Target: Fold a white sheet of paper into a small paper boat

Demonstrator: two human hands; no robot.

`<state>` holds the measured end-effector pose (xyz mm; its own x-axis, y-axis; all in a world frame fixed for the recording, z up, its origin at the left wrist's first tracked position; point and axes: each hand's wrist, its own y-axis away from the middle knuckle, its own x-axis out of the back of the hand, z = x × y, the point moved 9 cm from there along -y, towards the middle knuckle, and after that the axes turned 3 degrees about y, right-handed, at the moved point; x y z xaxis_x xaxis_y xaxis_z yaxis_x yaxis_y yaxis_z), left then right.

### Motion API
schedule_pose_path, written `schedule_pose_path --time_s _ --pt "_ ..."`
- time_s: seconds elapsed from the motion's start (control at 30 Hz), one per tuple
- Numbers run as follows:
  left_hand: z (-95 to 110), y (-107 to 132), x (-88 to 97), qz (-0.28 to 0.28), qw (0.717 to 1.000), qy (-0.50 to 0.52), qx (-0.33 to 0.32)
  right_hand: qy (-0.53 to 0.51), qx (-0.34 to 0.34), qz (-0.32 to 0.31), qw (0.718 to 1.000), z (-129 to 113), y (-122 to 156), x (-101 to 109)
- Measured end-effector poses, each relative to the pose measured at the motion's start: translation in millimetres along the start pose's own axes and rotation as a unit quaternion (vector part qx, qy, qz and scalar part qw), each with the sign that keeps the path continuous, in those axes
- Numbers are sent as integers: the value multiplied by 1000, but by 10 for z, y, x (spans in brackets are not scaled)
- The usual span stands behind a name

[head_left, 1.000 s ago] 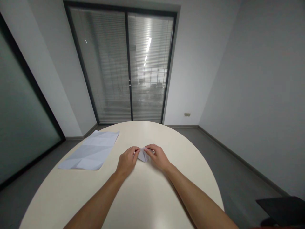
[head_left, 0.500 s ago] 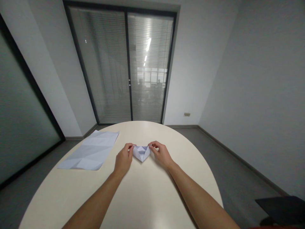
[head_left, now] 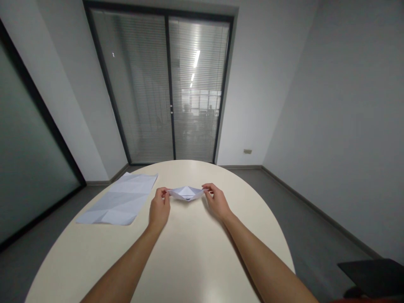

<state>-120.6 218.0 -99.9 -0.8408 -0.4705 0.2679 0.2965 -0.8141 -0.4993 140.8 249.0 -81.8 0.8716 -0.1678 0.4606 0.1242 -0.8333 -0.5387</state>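
Observation:
Between my hands is a folded white paper boat (head_left: 187, 193), stretched wide with a small peak rising at its middle. My left hand (head_left: 160, 207) pinches its left tip between thumb and fingers. At the opposite tip, my right hand (head_left: 217, 202) grips the paper the same way. The boat is just above or on the table; I cannot tell whether its underside touches.
A creased white paper sheet (head_left: 121, 200) lies flat on the left of the round cream table (head_left: 176, 261). Beyond the table's far edge stands a glass door with blinds (head_left: 198, 126). A dark flat object (head_left: 375, 275) is at the lower right.
My hands have moved apart, pulling the paper tips outward. The folded paper went from a deep V shape to a wider, flatter boat shape.

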Motion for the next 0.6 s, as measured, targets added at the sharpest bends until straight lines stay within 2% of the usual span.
schedule_pose_path --time_s 0.3,0.6 --pt "-173 -28 -18 7 999 19 43 51 -26 16 998 107 -3 30" --pt "-60 4 -58 -30 998 -43 45 210 19 -71 975 -160 73 -59"
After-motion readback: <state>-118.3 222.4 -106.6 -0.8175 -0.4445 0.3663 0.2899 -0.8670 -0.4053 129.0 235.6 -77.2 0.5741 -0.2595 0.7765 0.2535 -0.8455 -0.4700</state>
